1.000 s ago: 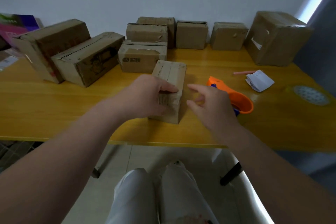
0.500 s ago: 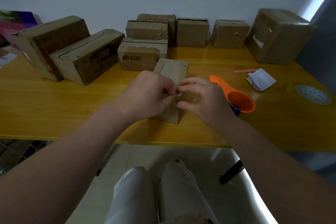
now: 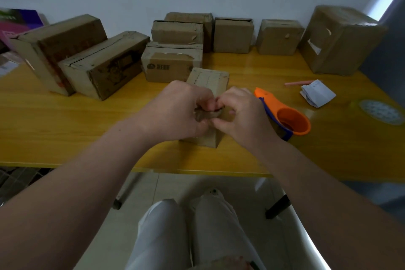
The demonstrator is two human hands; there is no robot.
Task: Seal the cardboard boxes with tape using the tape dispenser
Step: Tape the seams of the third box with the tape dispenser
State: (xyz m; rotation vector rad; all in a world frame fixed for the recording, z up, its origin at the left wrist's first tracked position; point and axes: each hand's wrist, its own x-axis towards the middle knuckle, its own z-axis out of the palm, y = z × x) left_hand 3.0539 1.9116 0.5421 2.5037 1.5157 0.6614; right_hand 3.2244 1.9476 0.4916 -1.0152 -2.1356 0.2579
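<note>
A small narrow cardboard box [image 3: 210, 80] lies end-on in the middle of the yellow table [image 3: 87, 129]. My left hand [image 3: 175, 109] and my right hand [image 3: 238, 114] meet over its near end. Both pinch a small curled piece of cardboard or old tape [image 3: 207, 115] there, fingers bent round it. The orange and blue tape dispenser [image 3: 285, 114] lies on the table just right of my right hand, untouched.
Several more cardboard boxes stand along the back: two long ones [image 3: 87, 59] at left, a stack [image 3: 175, 50] in the middle, a large one [image 3: 339, 39] at right. A folded white paper [image 3: 317, 95] and a pink stick [image 3: 298, 82] lie at right.
My right hand moved left from beside the box to join my left hand at the box's near end. Both hands now pinch the curled piece, which has lifted slightly.
</note>
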